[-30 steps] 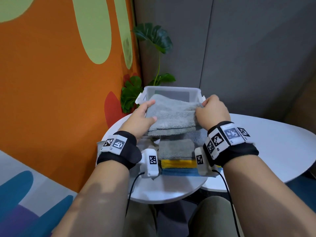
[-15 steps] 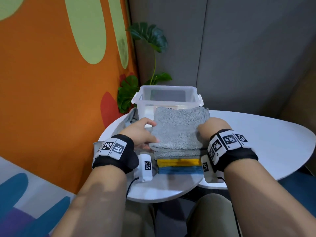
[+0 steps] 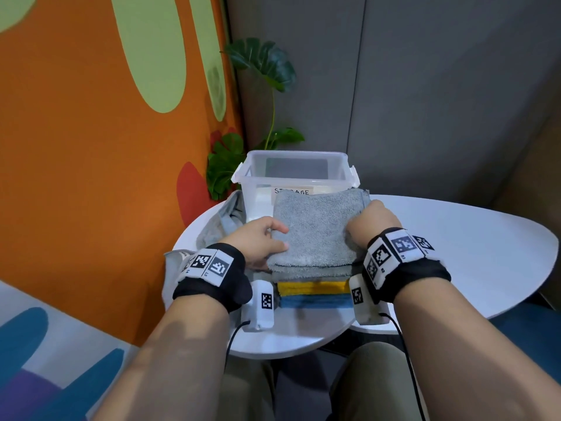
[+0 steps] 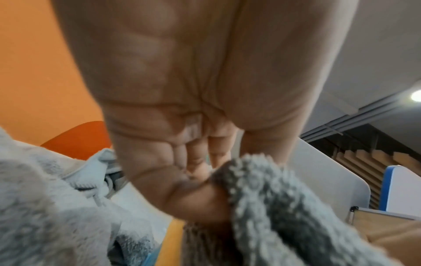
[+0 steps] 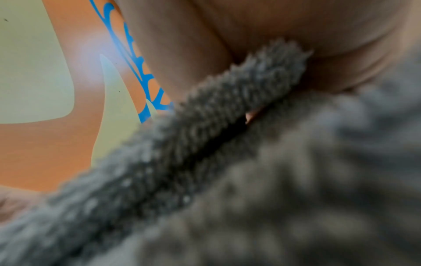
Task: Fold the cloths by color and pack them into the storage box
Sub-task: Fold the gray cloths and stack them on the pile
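A round white table (image 3: 455,238) stands against an orange wall. The left hand (image 3: 258,241) and right hand (image 3: 372,223) each pinch a side of the folded grey cloth (image 3: 315,232) — topmost on a stack over yellow (image 3: 312,287) and blue (image 3: 315,301) cloths. Just behind stands the clear storage box (image 3: 294,171) — a loose grey cloth (image 3: 221,223) lies left.

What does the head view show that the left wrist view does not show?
Only the head view shows the storage box, the plant, the right hand gripping the gray cloth's right edge, and the whole stack with the blue cloth at the bottom. Only the left wrist view shows the left palm close up and a ceiling light. Both show the left hand holding the gray cloth, the yellow cloth beneath, and the loose pale cloth at the left.
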Available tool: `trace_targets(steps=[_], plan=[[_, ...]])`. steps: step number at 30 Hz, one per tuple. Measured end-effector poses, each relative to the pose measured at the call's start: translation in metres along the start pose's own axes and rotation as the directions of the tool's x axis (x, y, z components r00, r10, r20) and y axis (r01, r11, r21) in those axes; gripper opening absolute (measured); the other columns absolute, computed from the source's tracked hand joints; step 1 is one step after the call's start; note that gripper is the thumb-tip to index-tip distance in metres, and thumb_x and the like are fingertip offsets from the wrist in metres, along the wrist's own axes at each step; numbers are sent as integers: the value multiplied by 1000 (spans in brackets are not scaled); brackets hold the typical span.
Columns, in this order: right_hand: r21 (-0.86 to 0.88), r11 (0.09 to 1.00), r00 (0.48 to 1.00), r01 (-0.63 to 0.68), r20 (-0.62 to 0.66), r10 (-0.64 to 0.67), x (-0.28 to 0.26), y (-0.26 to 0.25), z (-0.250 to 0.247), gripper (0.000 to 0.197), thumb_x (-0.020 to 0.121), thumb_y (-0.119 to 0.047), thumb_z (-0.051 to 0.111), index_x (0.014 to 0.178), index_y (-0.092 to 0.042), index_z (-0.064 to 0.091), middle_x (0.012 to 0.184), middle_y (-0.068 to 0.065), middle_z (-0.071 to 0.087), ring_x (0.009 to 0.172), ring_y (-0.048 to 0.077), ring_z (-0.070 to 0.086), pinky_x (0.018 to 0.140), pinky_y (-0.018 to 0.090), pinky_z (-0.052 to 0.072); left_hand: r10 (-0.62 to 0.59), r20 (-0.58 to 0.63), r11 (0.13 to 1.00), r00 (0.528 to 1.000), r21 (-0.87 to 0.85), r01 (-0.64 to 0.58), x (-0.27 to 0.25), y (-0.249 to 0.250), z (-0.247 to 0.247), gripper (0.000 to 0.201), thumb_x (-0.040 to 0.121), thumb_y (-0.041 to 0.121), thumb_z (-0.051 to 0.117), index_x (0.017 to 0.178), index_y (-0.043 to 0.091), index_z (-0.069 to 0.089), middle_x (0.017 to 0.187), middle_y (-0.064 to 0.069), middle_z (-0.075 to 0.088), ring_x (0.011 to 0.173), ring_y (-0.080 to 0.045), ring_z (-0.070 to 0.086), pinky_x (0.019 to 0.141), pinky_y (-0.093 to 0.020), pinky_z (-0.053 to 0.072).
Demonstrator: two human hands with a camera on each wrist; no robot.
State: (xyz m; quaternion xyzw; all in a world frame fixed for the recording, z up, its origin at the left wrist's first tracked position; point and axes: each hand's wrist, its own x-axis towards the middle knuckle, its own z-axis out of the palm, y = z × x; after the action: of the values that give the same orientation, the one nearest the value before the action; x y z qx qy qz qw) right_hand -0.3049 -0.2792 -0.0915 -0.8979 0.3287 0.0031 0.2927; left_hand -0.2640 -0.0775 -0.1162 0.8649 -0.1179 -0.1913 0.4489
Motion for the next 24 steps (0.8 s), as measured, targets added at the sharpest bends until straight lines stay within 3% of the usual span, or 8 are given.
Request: trace_targets(steps=[5,6,11,14,16,18,21,24], plan=[[49,992,975,116,-198,-104,2,1,-13,28,92,-10,45,120,-5,44,112,16,59,88,30,52,69,32,37,152,-91,988,984,18,-151,-1,11,-3,35,85,15,70,117,25,59,92,2,46,58,-5,43,62,-25,43],[36,993,972,112,-211,-102,3,2,-14,29,92,-10,45,120,-5,44,111,16,59,86,30,51,69,33,38,142,-83,990,986,-9,-143,-2,13,-2,35,85,15,70,117,23,59,92,2,46,56,-5,43,59,-25,45],[-255,967,999,22,31,-15,6,11,-8,31,88,-11,52,118,-5,55,121,14,57,111,34,56,95,43,47,-92,1,996,996,-12,92,-1,3,3,30,81,12,76,105,15,59,81,-4,50,46,-13,44,43,-21,44],[-379,924,993,43,118,2,9,15,2,25,89,-19,51,109,-8,61,113,12,57,110,33,55,98,45,46,-111,21,993,994,-26,112,-3,1,3,27,81,12,75,101,14,56,75,-4,50,44,-10,45,41,-20,38],[-292,956,1000,-4,21,10,11,17,6,29,88,-28,48,106,-10,61,104,11,55,102,32,55,96,44,45,-68,-33,998,997,-22,67,-1,3,2,23,83,23,74,98,15,58,77,-2,55,50,-9,51,44,-20,42],[-217,975,996,-56,-82,39,8,15,8,33,87,-33,48,112,-14,59,115,12,53,107,32,53,97,43,42,-5,-114,1000,993,21,7,4,5,2,19,86,32,69,97,20,59,83,0,59,65,-13,56,56,-24,49],[-191,978,988,-79,-144,51,8,14,9,35,88,-27,51,121,-14,54,126,12,46,117,32,46,98,43,38,49,-113,996,992,84,-40,6,8,4,20,90,23,63,109,27,60,89,0,55,77,-18,56,65,-28,49],[-152,987,980,-56,-197,25,8,13,4,35,90,-23,49,123,-13,51,128,12,45,120,32,43,97,43,36,99,-99,987,990,133,-85,7,9,3,29,90,10,62,115,23,65,88,5,52,76,-12,53,70,-25,45]])
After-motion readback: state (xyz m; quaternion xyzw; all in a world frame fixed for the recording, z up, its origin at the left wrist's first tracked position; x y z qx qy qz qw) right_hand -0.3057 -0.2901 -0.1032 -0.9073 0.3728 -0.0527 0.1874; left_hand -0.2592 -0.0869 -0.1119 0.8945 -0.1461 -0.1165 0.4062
